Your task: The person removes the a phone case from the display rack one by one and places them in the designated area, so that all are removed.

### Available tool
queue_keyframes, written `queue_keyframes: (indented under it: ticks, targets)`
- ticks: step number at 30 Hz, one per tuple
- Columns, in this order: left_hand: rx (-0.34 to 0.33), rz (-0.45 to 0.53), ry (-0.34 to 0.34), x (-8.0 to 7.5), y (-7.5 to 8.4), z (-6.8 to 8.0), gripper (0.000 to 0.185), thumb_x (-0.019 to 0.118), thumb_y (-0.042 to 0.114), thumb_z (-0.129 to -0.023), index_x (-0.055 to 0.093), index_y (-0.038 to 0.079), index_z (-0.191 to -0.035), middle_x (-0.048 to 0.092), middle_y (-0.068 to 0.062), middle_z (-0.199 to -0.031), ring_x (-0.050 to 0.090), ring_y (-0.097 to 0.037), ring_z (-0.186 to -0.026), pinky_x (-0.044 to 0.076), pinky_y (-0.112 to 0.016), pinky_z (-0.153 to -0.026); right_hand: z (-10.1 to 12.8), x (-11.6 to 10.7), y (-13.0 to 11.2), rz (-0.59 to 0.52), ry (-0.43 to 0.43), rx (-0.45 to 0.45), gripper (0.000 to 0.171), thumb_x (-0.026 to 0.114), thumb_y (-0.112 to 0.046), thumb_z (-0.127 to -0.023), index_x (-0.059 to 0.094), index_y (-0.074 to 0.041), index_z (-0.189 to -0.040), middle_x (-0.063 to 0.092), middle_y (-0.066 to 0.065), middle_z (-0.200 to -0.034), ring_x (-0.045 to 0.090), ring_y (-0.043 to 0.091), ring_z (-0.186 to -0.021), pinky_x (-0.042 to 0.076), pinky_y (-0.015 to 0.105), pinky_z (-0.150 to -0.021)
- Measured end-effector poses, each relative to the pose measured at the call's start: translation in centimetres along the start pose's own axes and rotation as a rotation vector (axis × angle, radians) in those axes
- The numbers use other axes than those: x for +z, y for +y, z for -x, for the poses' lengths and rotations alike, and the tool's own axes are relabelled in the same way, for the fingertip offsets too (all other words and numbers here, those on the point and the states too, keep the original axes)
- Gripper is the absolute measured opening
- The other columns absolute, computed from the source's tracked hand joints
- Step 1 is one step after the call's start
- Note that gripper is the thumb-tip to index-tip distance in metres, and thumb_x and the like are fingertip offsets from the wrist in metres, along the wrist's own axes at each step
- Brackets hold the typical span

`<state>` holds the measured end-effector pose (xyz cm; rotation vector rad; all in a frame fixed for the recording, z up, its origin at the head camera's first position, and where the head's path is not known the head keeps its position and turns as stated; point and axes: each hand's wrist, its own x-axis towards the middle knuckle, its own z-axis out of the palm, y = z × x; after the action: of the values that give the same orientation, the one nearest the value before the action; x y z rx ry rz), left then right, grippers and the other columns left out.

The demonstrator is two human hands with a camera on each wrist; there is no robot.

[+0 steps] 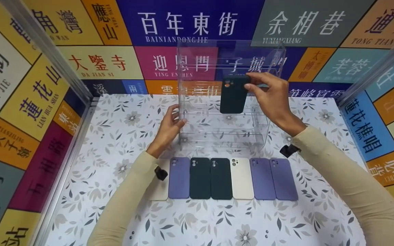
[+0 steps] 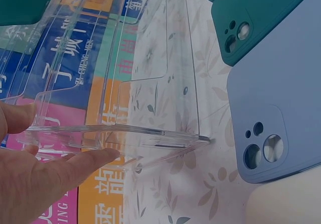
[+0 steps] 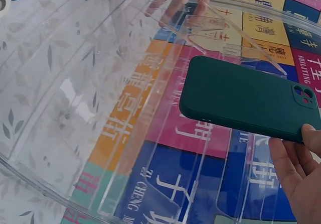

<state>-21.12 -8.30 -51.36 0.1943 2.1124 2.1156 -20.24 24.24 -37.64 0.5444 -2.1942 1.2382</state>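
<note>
My right hand (image 1: pixel 274 97) pinches a dark green phone case (image 1: pixel 233 97) by its upper right edge, between thumb and fingers. The case hangs upright in front of a clear acrylic display rack (image 1: pixel 258 136) with several tiers. In the right wrist view the same green case (image 3: pixel 246 96) shows its camera cutout near the fingertips (image 3: pixel 308 133). My left hand (image 1: pixel 170 128) grips the rack's left side panel; in the left wrist view the thumb lies on one side of the panel and a finger (image 2: pixel 95 158) on the other.
A row of phone cases lies flat in front of the rack: purple ones (image 1: pixel 180 179), dark green ones (image 1: pixel 200 179) and cream ones (image 1: pixel 242 179). My left forearm partly covers the leftmost cream case (image 1: pixel 159 193). Printed sign panels (image 1: pixel 101 63) wall the floral-covered table (image 1: pixel 217 222).
</note>
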Motion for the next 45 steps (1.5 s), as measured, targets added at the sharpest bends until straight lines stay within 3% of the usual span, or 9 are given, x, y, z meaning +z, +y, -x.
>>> queue_keyframes:
  ticks: [8,20,27,32,38,45]
  targets:
    - [0.001,0.022,-0.001,0.0,-0.1,0.0,0.062,0.06,-0.006,-0.107,0.037,0.002,-0.164,0.06,-0.029,-0.152,0.064,-0.043,-0.135,0.047,-0.065,-0.113,1.4,0.2,0.6,-0.01,-0.024,0.026,0.033,0.082,0.006,-0.095,0.08,0.002,-0.128,0.079,0.017,-0.107,0.074,0.005,-0.098,0.063,0.022,-0.083]
    - [-0.001,-0.021,0.005,0.0,0.0,0.0,0.063,0.061,-0.005,-0.107,0.036,-0.001,-0.165,0.057,-0.03,-0.155,0.062,-0.045,-0.139,0.051,-0.057,-0.113,3.7,-0.2,1.7,-0.013,-0.043,0.08,0.034,0.081,0.005,-0.097,0.08,-0.001,-0.13,0.08,0.014,-0.107,0.075,0.008,-0.097,0.061,0.019,-0.082]
    - [-0.003,-0.032,0.006,-0.1,0.0,0.0,0.062,0.061,-0.004,-0.107,0.037,0.0,-0.164,0.057,-0.03,-0.156,0.062,-0.045,-0.139,0.051,-0.055,-0.113,5.2,-0.2,2.5,0.015,-0.049,0.144,0.035,0.08,0.004,-0.098,0.08,-0.004,-0.132,0.079,0.012,-0.104,0.077,0.021,-0.095,0.059,0.015,-0.081]
    - [0.003,-0.025,0.003,-0.1,0.0,0.1,0.063,0.061,-0.004,-0.107,0.037,0.002,-0.165,0.058,-0.029,-0.155,0.063,-0.045,-0.138,0.05,-0.06,-0.113,6.2,-0.3,2.8,0.011,-0.059,0.179,0.036,0.079,0.002,-0.099,0.081,-0.008,-0.134,0.079,0.012,-0.104,0.075,0.011,-0.095,0.058,0.015,-0.082]
    - [0.002,-0.022,0.008,-0.1,0.0,0.1,0.063,0.061,-0.004,-0.107,0.038,0.002,-0.165,0.057,-0.029,-0.156,0.062,-0.044,-0.139,0.05,-0.061,-0.113,7.1,-0.2,3.1,-0.008,-0.05,0.209,0.037,0.08,0.006,-0.097,0.081,-0.007,-0.132,0.079,0.013,-0.102,0.076,0.025,-0.094,0.06,0.017,-0.08]
    - [0.007,-0.033,0.005,-0.1,0.0,0.1,0.062,0.062,-0.004,-0.107,0.038,0.002,-0.165,0.056,-0.03,-0.157,0.06,-0.045,-0.141,0.051,-0.056,-0.113,8.3,-0.3,3.6,0.016,-0.056,0.24,0.036,0.08,0.005,-0.097,0.081,-0.007,-0.131,0.078,0.015,-0.103,0.074,0.015,-0.094,0.059,0.016,-0.08]
